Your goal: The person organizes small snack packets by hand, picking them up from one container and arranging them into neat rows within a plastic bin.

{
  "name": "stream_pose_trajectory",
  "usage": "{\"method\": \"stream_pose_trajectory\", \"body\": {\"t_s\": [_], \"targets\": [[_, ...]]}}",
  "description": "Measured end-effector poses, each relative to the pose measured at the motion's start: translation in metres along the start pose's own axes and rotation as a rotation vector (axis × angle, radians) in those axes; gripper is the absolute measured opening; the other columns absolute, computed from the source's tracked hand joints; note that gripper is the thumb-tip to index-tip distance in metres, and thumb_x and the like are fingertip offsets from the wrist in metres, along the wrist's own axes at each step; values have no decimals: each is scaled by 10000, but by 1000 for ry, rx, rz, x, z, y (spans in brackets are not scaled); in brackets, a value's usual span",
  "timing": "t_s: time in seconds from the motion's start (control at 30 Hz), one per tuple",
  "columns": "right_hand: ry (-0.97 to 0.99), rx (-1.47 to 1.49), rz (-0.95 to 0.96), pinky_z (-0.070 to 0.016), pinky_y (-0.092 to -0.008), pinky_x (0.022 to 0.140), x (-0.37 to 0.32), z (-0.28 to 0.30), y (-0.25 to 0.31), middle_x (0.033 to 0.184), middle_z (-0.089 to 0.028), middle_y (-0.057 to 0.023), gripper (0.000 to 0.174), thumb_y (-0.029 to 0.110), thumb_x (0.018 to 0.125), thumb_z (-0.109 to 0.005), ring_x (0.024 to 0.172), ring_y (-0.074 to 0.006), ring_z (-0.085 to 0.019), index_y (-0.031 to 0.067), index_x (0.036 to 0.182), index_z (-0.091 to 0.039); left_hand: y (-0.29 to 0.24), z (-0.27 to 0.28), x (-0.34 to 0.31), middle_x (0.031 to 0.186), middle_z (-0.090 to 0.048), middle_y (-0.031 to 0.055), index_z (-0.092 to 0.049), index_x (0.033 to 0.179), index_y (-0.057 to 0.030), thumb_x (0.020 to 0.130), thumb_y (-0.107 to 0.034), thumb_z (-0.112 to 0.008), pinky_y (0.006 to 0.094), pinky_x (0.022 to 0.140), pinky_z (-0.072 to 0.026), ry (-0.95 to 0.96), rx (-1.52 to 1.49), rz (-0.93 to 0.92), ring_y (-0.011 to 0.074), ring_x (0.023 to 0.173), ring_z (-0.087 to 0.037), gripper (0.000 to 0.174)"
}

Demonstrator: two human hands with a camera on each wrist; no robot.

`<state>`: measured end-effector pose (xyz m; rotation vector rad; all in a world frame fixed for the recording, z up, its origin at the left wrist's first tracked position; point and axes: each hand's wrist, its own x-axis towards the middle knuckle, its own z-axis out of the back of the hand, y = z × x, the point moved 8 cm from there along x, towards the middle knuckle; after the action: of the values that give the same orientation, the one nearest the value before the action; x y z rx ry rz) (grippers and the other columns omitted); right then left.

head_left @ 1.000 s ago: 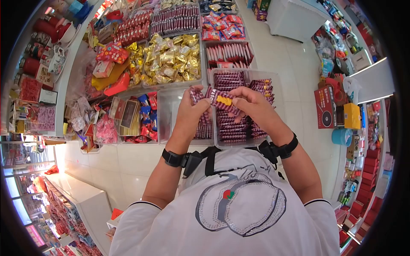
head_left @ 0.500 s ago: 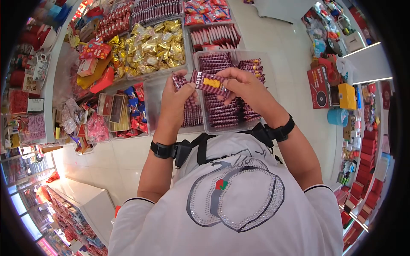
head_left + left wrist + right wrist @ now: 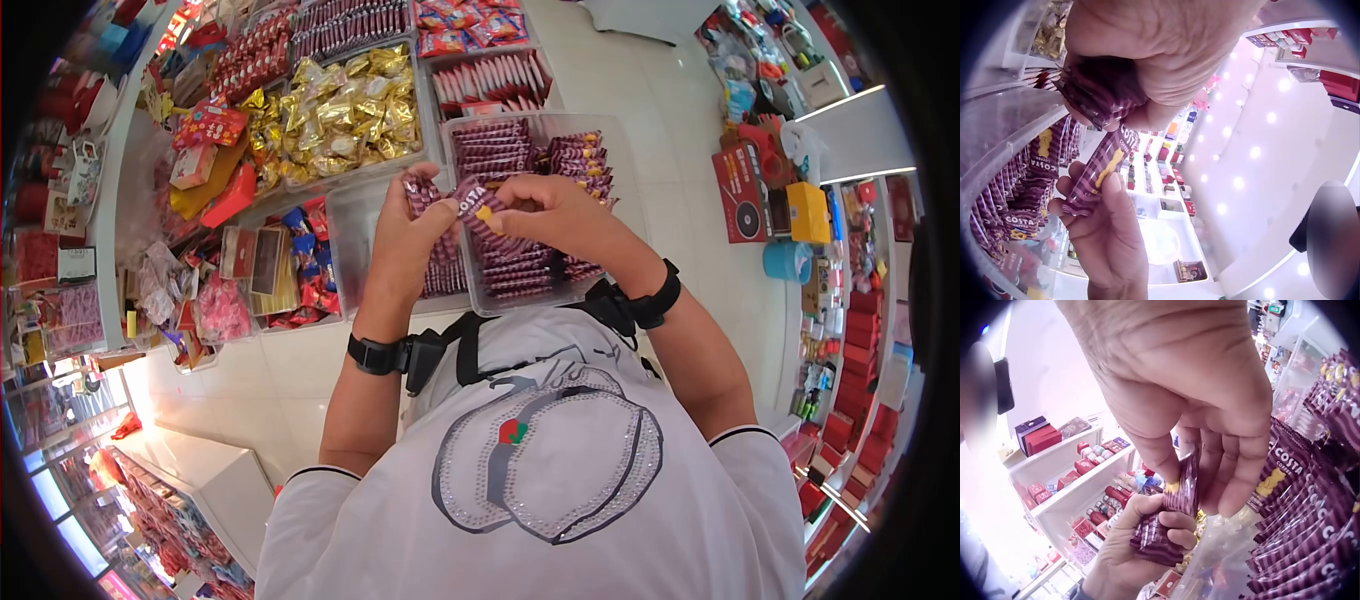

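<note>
My left hand [image 3: 402,235] grips several purple striped snack packets [image 3: 1100,87] in a bunch above the clear bins. One more striped COSTA packet [image 3: 470,203], with a yellow figure printed on it, spans the gap between my hands. Its near end sits at the left thumb; the right hand [image 3: 562,212] pinches its other end between thumb and fingers. Below both hands, a clear plastic bin [image 3: 482,305] holds rows of matching packets [image 3: 1300,506] standing on edge. In the right wrist view, the left fingers wrap round the bunch.
Gold-wrapped sweets [image 3: 350,110] fill a bin ahead to the left. Beyond the purple packets stands a bin of red and white packets [image 3: 490,80]. Boxes and blue-red wrapped sweets [image 3: 312,255] lie to the left. Tiled floor [image 3: 665,130] runs along the right, beside a red box [image 3: 742,190].
The pinched packet, lying nearly level before, now slants down to the right, its print partly covered by the right hand. The right hand has come closer to the left; the head view has shifted.
</note>
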<state>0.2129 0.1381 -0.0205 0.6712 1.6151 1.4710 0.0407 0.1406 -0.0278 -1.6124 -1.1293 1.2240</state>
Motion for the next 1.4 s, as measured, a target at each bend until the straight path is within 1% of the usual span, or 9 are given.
{"method": "stream_pose_trajectory", "body": {"t_s": [0.1,0.33,0.47,0.57,0.67,0.77,0.87,1.17,1.4], "targets": [[-46,-241,132,-460,-217,694,1,-4,8,888,-638,30,218,121,929,-719,832,-28,-566,33,1121,-664,1,-11,-1,919,-633,36,-512,1350,-30,913,-73,-661,268,667,-536,64,81,-23,103,751,-625,463],[-202,-78,114,-486,-225,684,0,37,10,918,-666,5,273,110,918,-702,777,-39,-589,26,1163,-614,0,10,8,963,-644,61,-519,1327,0,928,-110,-669,297,665,-560,-32,-71,15,137,765,-645,440],[-348,-178,-113,-506,-223,642,-13,72,11,952,-651,-18,239,81,935,-627,821,-78,-632,48,1164,-567,0,34,9,978,-655,89,-531,1303,17,944,-122,-656,329,642,-571,-91,-211,-11,167,769,-659,405],[-372,-48,17,-504,-213,638,-10,73,-5,986,-643,-35,210,76,924,-636,852,-76,-635,55,1121,-564,7,42,6,973,-655,92,-520,1315,25,945,-120,-655,328,639,-572,-93,-208,-22,168,762,-659,420],[-366,22,85,-516,-284,663,-4,61,-12,896,-578,-26,284,79,852,-674,822,-107,-603,46,1118,-580,16,45,4,964,-655,90,-510,1326,27,948,-116,-651,328,639,-572,-84,-188,7,166,754,-658,429],[-378,-336,170,-503,-325,728,3,57,-21,886,-579,-36,260,52,849,-672,838,-123,-590,40,1089,-574,17,46,3,957,-654,85,-504,1330,28,949,-118,-654,327,640,-572,-87,-185,9,163,747,-657,434],[-318,-352,135,-419,-274,691,6,46,-22,872,-529,6,194,49,880,-680,772,-81,-453,53,1034,-562,16,49,0,957,-654,80,-506,1328,24,949,-120,-658,323,636,-572,-101,-187,8,161,749,-656,433],[-379,-997,320,-513,-446,774,-6,36,0,906,-589,-142,153,120,842,-718,874,-359,-642,43,964,-669,17,54,-4,902,-617,48,-505,1298,2,932,-133,-683,294,635,-577,-108,-187,20,129,732,-649,429],[-352,-889,329,-518,-475,769,2,42,12,925,-593,-142,136,102,851,-706,868,-377,-647,55,973,-669,18,56,-1,951,-653,76,-509,1320,29,941,-129,-671,321,643,-570,-98,-174,9,158,760,-653,441]]}}
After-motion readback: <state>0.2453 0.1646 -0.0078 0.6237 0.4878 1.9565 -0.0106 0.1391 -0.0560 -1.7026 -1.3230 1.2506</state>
